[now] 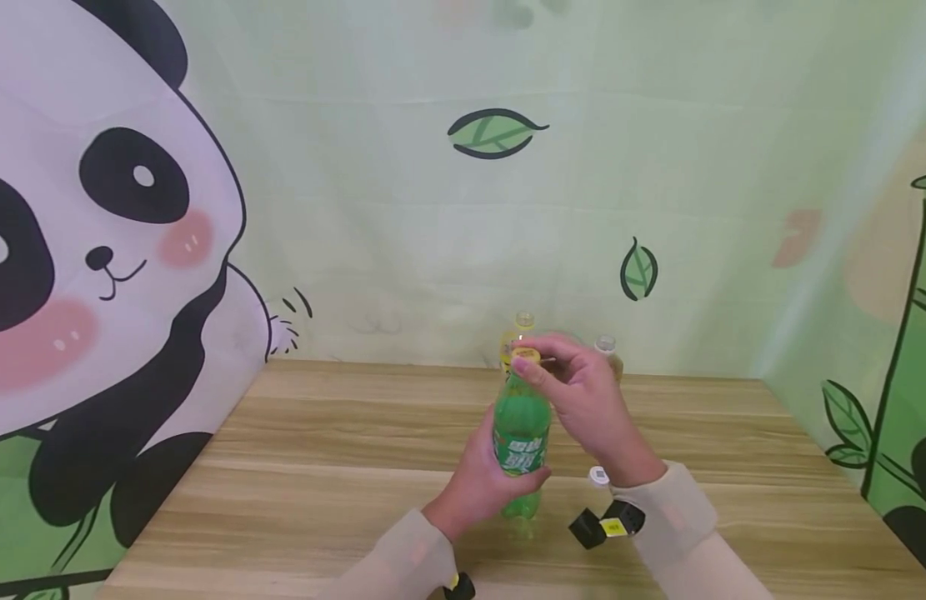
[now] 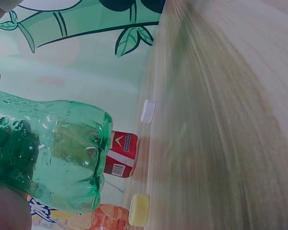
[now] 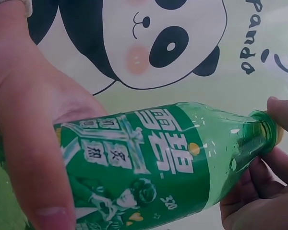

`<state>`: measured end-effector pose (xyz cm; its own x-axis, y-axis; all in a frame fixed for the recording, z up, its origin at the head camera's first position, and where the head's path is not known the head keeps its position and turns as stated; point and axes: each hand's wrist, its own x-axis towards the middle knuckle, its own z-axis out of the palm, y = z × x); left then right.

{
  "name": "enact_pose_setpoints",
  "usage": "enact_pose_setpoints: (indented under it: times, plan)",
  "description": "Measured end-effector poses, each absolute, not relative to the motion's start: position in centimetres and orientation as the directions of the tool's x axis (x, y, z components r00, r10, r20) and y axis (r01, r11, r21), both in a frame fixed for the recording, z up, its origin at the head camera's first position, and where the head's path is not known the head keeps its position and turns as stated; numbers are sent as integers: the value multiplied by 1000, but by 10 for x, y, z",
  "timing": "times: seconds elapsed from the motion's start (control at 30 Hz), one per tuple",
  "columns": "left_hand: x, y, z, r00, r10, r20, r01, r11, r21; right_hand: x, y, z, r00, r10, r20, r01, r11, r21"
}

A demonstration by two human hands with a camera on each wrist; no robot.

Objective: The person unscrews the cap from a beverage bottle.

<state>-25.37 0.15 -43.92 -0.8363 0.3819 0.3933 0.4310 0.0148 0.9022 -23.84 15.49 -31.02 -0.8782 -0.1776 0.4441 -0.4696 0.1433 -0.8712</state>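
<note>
A green soda bottle (image 1: 521, 417) with a printed green label stands upright in front of me, raised off the table. My left hand (image 1: 487, 477) grips its lower body, thumb across the front. At the bottle's mouth is a yellow cap (image 1: 526, 355), pinched between the thumb and fingers of my right hand (image 1: 592, 404). From the right wrist view, the cap (image 3: 279, 134) sits at the neck; whether it is threaded on I cannot tell. The left wrist view shows the bottle's clear green base (image 2: 81, 148) above the tabletop.
Behind the hands stand an uncapped yellow-labelled bottle (image 1: 507, 343) and another open bottle (image 1: 605, 343), both partly hidden. A white cap (image 1: 599, 476) lies on the wooden table (image 1: 320, 467) near my right wrist. Another yellow cap (image 2: 139, 210) lies by the orange-printed bottle (image 2: 110, 216). A printed curtain closes the back.
</note>
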Motion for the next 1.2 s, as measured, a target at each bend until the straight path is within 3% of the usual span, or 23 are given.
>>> enact_pose_setpoints:
  times: [0.33,0.67,0.97,1.2]
  plan:
    - [-253,3,-439,-840,374,394,437,34,899,-234,154,-302,-925,-30,379,-375,226,-899]
    - [-254,3,-438,-832,398,386,434,34,900,-232,146,-301,-899,87,429,-393,270,-879]
    - [-254,2,-438,-836,402,373,422,37,906,-230,148,-301,-921,56,386,-363,235,-902]
    - [-254,0,-438,-838,402,369,412,25,911,-234,150,-305,-902,-38,431,-429,199,-881]
